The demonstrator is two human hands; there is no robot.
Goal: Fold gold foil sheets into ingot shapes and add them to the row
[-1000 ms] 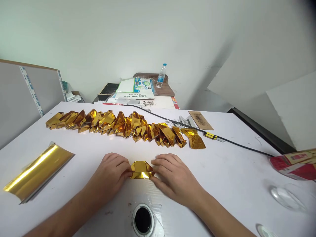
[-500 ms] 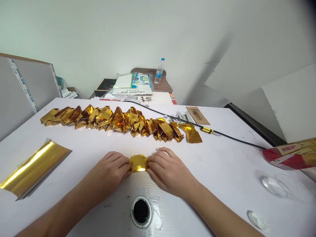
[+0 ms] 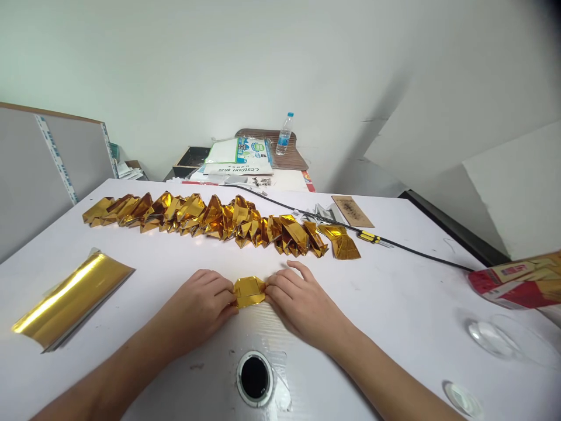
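Note:
A small folded piece of gold foil paper (image 3: 249,292) lies between my hands, its creases showing on top. My left hand (image 3: 205,299) grips its left end, fingers pressed together. At the right end, my right hand (image 3: 298,301) pinches the foil with its thumb hidden and the index finger lifted a little. Beyond my hands stretches a long row of folded gold foil pieces (image 3: 193,213), with a flatter gold piece (image 3: 342,241) at its right end. To the left lies a stack of gold foil sheets (image 3: 79,297), slightly curved.
A dark round container (image 3: 255,378) sits in front of me. A black cable (image 3: 416,250) and a yellow-and-black tool (image 3: 369,236) lie right of the row, near a brown card (image 3: 353,211). A red package (image 3: 517,283) and clear plastic lid (image 3: 493,338) are at right; a water bottle (image 3: 284,135) stands behind.
The whole view has shifted slightly, so everything sits a little lower and further right. Both hands keep hold of the gold foil, whose shape looks nearly the same.

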